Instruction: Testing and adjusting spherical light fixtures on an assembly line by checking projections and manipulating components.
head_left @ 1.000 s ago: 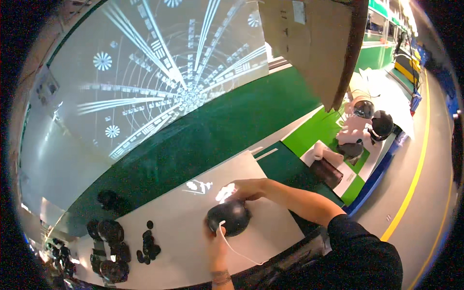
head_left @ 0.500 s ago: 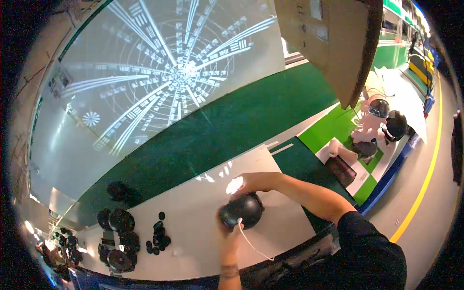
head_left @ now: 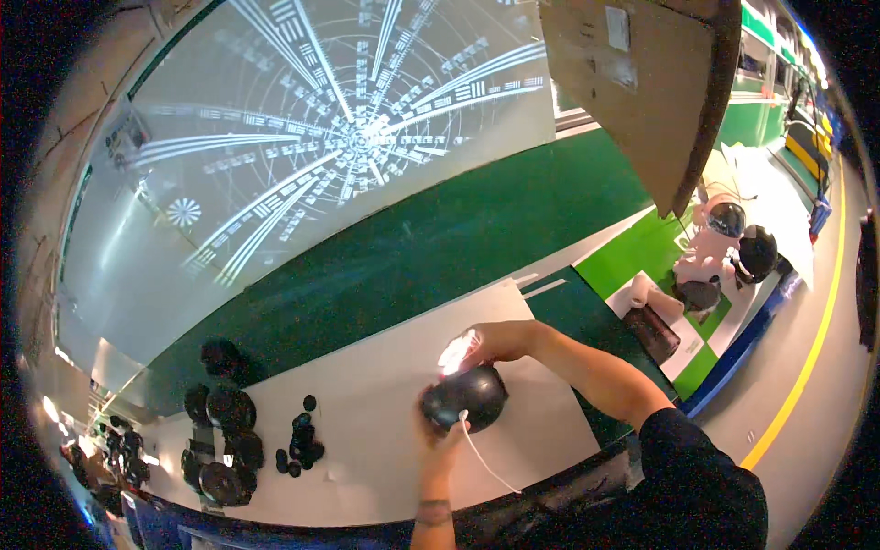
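Note:
A round black projector (head_left: 475,400) with a white cord (head_left: 486,466) is held between my two hands above the white board (head_left: 367,385). My left hand (head_left: 438,442) wraps its near left side, with the thumb by the cord's root; some of these fingers are hidden or blurred. At its far side, my right hand (head_left: 500,343) closes its fingers round the brightly glowing front end, where glare washes out the fingertips. White radial lines and rings (head_left: 362,137) shine on the pale screen (head_left: 275,192) ahead.
Several black round parts (head_left: 220,445) and smaller black pieces (head_left: 304,440) lie left on the board. A brown cardboard sheet (head_left: 642,82) hangs at upper right. Beyond my right arm, a green mat (head_left: 632,252) bears a dark cylinder (head_left: 651,332) and white figures with dark visors (head_left: 724,220).
The projected lines look sharper than before. The whole view has shifted slightly, and both hands keep their hold on the projector in nearly the same pose.

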Motion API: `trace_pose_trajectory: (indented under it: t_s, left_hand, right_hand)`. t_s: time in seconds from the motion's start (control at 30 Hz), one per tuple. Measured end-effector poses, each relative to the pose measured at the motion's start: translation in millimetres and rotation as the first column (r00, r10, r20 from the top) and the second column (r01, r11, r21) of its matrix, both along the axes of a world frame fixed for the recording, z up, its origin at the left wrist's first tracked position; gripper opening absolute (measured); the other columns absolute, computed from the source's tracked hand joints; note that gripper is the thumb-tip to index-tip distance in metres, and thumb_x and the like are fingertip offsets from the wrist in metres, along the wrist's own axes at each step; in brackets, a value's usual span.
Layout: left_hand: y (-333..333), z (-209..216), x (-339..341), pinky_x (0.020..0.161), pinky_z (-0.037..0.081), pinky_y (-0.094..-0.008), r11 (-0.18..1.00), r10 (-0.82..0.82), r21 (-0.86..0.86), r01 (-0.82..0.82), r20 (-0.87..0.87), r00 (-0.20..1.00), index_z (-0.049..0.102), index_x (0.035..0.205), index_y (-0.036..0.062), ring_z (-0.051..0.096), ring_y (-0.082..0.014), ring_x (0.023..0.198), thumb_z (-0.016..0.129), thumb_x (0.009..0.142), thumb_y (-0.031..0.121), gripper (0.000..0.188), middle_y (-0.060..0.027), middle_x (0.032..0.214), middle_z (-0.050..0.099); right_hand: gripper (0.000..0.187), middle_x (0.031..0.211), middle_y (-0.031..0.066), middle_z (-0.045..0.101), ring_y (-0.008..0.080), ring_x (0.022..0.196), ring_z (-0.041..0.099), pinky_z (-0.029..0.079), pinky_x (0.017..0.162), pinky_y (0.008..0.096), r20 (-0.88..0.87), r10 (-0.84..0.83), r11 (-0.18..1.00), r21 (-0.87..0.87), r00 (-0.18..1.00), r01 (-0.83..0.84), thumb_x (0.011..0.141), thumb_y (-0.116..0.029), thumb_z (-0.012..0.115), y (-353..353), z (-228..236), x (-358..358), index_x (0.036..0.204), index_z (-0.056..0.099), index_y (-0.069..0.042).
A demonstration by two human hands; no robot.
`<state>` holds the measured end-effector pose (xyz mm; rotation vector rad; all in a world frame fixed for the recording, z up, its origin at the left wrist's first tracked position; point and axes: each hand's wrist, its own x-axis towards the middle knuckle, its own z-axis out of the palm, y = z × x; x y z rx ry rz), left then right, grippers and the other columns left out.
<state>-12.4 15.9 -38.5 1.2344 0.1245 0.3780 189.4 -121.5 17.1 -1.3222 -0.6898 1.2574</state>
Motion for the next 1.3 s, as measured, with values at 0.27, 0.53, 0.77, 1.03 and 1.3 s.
trace_pose_trajectory:
  t_s: [0.27,0.53,0.77,1.03,1.3]
  left_hand:
    - [-0.2,2.1,-1.3,0.09,0.054,-0.0332,0.999,-0.038,-0.022,0.037,-0.031,0.999,0.036,0.141,0.002,0.056,-0.0213,0.111,0.078,0.078,0.008,0.076,-0.0116,0.126,0.052]
    - [-11.2,26.0,-15.4,0.091,0.05,-0.0298,0.987,0.039,0.16,-0.031,-0.042,0.998,0.039,0.137,0.0011,0.056,-0.0175,0.108,0.07,0.086,0.013,0.06,-0.0095,0.123,0.054]
    - [-36.0,75.4,-45.9,0.079,0.05,-0.0242,0.98,0.168,0.136,-0.143,-0.19,0.967,0.048,0.128,0.0048,0.056,-0.0099,0.089,0.064,0.09,0.014,0.042,-0.0037,0.11,0.056]
    - [-39.6,74.2,-45.0,0.073,0.047,-0.0212,0.961,0.228,0.189,-0.202,-0.13,0.965,0.049,0.126,0.0044,0.053,-0.0071,0.084,0.064,0.09,0.017,0.041,-0.0015,0.102,0.056]
    - [-35.6,76.4,-46.7,0.073,0.048,-0.0212,0.93,0.204,0.333,-0.155,-0.115,0.972,0.049,0.127,0.0029,0.052,-0.0068,0.083,0.065,0.09,0.019,0.043,-0.0013,0.102,0.055]
  right_hand:
    - [0.041,0.112,0.005,0.064,0.0156,0.106,0.057,0.047,0.087,0.0288,0.239,0.041,0.97,0.223,0.97,-0.096,0.082,-0.028,0.074,-2.5,-6.7,1.7,0.114,0.066,-0.003]
    - [0.035,0.116,0.0073,0.067,0.0153,0.105,0.061,0.048,0.093,0.0323,0.035,-0.039,0.993,0.112,0.999,0.035,0.089,-0.027,0.067,-3.4,-19.8,-8.7,0.116,0.068,-0.004]
    - [0.04,0.118,0.0081,0.064,0.0161,0.105,0.062,0.051,0.09,0.0294,-0.146,-0.028,0.994,0.103,0.989,0.043,0.089,-0.024,0.07,-6.8,-29.8,-24.0,0.122,0.061,-0.002]
    - [0.038,0.117,0.0062,0.064,0.0136,0.107,0.059,0.049,0.09,0.0287,-0.054,0.002,0.994,0.111,0.999,0.005,0.089,-0.019,0.068,-19.4,19.6,-38.1,0.123,0.061,-0.003]
    - [0.028,0.094,0.0045,0.069,0.01,0.077,0.062,0.05,0.065,0.0235,-0.142,-0.066,0.989,0.12,0.988,0.083,0.09,-0.023,0.065,-13.8,-15.9,-26.4,0.111,0.067,-0.004]
